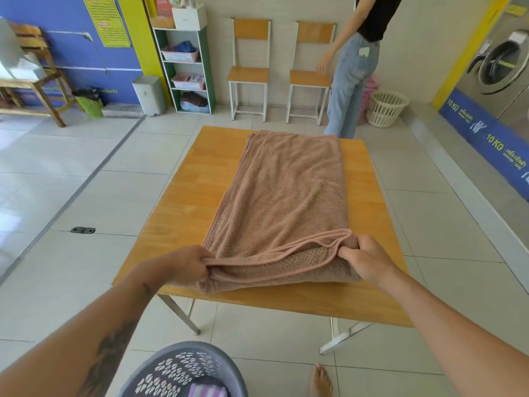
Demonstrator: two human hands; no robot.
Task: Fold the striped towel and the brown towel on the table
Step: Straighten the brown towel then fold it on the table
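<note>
At 6 o'clock on the table [177,202], both hands are on the near end of the brown towel [286,196]. Left hand [186,265] is closed, pinching the near-left corner at 7 o'clock. Right hand [366,259] is closed too, fingers curled round the near-right corner at 5 o'clock. The towel lies as a long strip in several layers, running from 6 to 12 o'clock down the table middle, far end close to the far edge. The near hem is bunched and slightly raised between my hands.

Step in hand, my read: carry the near end over to 12 o'clock to halve the strip.

To do it well:
- Pinch all layers at each corner, not just the top hem; the lower layers look loose and could slide out.
- Pull the corners apart a little first so the wavy hem goes straight.
- Lift both hands level and move together, or the fold skews.
- Land hem on hem at 12 o'clock, then flatten from the fold outward.

The left side edge flares toward 11 o'clock, so square it up after.

Basket [177,368] sits on the floor at 6 o'clock, below the table. The purple striped cloth inside is probably the striped towel [207,391]; it is not on the table.
</note>
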